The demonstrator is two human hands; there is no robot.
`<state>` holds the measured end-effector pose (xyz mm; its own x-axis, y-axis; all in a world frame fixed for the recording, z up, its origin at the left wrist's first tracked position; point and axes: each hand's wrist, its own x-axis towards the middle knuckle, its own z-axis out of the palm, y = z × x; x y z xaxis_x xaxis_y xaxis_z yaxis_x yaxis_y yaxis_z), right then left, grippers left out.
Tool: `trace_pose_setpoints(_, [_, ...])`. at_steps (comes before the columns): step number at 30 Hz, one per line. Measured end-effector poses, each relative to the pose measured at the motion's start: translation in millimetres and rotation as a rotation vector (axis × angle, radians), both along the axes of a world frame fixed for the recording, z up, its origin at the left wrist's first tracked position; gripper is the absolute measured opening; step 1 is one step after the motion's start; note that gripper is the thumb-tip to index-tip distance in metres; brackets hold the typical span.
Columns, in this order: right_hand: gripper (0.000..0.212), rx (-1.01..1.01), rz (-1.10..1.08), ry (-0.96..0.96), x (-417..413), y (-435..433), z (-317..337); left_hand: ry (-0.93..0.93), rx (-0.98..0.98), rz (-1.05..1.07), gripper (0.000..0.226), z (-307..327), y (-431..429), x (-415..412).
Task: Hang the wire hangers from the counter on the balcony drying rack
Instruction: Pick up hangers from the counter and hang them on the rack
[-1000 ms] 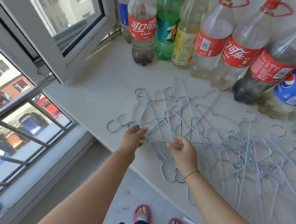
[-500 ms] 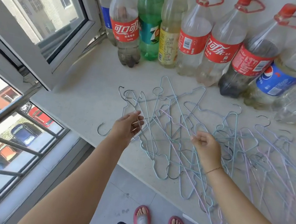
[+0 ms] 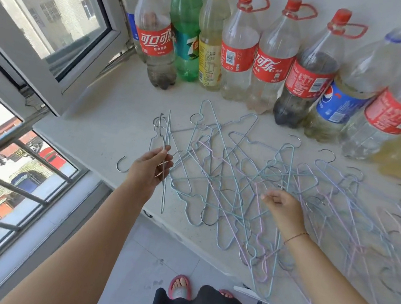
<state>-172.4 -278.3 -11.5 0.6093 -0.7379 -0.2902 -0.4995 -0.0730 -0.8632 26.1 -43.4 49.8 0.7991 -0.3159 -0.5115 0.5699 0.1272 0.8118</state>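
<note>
A tangled pile of thin wire hangers (image 3: 236,180), pale blue and lilac, lies spread over the white counter (image 3: 110,122). My left hand (image 3: 148,170) grips one pale blue hanger (image 3: 166,146), lifted edge-on so it stands almost upright above the pile's left end. My right hand (image 3: 282,208) hovers over the middle of the pile with fingers curled and pinched on hanger wires. The drying rack is not in view.
A row of large plastic bottles (image 3: 238,50) lines the wall behind the hangers. An open window sash (image 3: 64,27) juts in at the left, with a metal railing (image 3: 17,166) below it. The counter's front edge runs diagonally above the tiled floor (image 3: 151,261) and my sandalled feet.
My left hand has lifted one blue hanger off the left end of the pile and turned it upright. My right hand moved right along the pile. The view tilted up.
</note>
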Motion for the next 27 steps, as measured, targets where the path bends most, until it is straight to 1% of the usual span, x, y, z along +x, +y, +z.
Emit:
trace_pose_setpoints(3, [0.021,-0.038,0.144,0.074,1.6,13.5,-7.3,-0.013,-0.01,0.01,0.013,-4.4,4.3,-22.0])
trace_pose_setpoints(6, [0.019,-0.12,0.22,0.149,11.2,26.7,-13.6,-0.013,0.0,0.031,0.014,-7.3,8.8,-44.8])
trace_pose_setpoints(8, [0.018,-0.195,0.232,0.199,17.5,31.8,-16.0,-0.004,0.003,0.052,0.014,-7.5,11.7,-58.7])
trace_pose_setpoints(12, [0.023,-0.37,0.201,0.315,21.1,35.2,-18.0,0.001,0.004,0.104,0.013,-7.6,17.8,-81.7])
trace_pose_setpoints(16, [0.023,-0.418,0.222,0.381,21.8,35.3,-17.0,-0.009,0.001,0.139,0.015,-6.3,23.3,-103.5])
trace_pose_setpoints(21, [0.017,-0.377,0.164,0.31,16.3,37.9,-8.2,-0.022,-0.002,0.168,0.015,-0.4,32.1,-123.4])
trace_pose_setpoints(24, [0.018,-0.296,0.081,0.14,6.8,37.6,3.5,-0.029,-0.023,0.18,0.014,4.7,39.9,-131.3])
trace_pose_setpoints(27, [0.016,-0.165,-0.024,-0.049,-1.9,33.8,19.2,-0.037,-0.037,0.18,0.014,11.1,49.4,-139.5])
